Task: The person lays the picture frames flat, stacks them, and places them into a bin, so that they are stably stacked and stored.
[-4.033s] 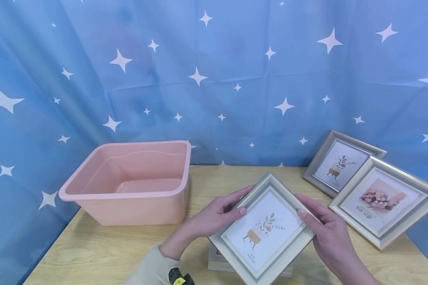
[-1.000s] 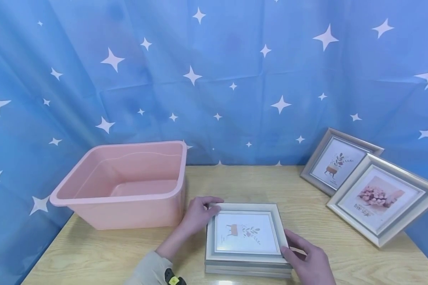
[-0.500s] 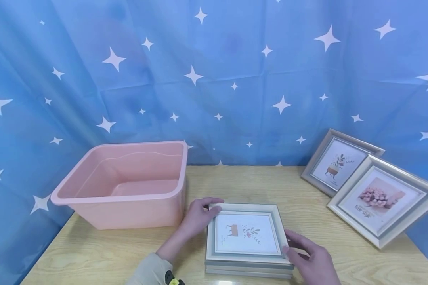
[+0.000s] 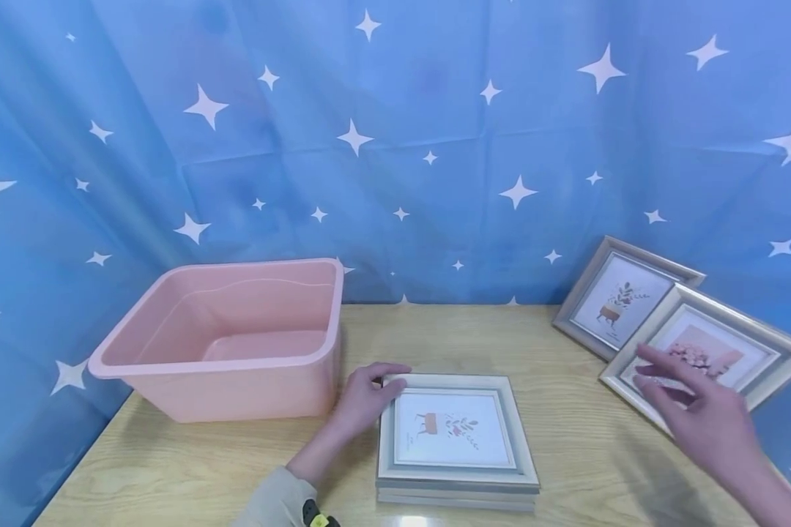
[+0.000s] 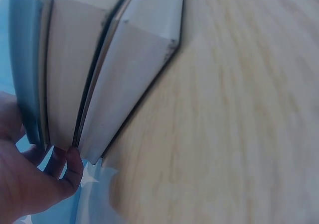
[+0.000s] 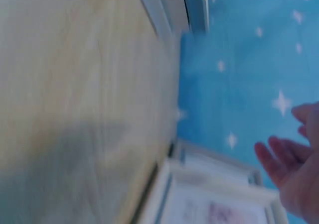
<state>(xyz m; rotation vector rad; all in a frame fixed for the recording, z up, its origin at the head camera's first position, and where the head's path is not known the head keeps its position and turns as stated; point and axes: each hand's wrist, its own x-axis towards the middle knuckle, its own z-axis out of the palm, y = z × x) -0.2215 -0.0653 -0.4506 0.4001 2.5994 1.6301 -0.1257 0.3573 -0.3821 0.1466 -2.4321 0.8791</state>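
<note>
A stack of silver-rimmed picture frames lies flat at the front middle of the table; the top one has a plant drawing turned sideways. My left hand grips its far left corner, thumb over the rim and fingers along the edge. In the left wrist view, the fingertips touch the sides of the stacked frames. My right hand, holding nothing, hovers with fingers extended before a larger leaning frame with a pink flower picture, hiding its lower part. Behind that leans a smaller plant-drawing frame.
A pink plastic tub with nothing inside stands at the left of the wooden table. Behind the table hangs a blue curtain with white stars.
The plant-drawing frame, earlier held up in both hands, was laid on the stack. My right hand has since let go of the stack's right edge and moved right; the left has stayed.
</note>
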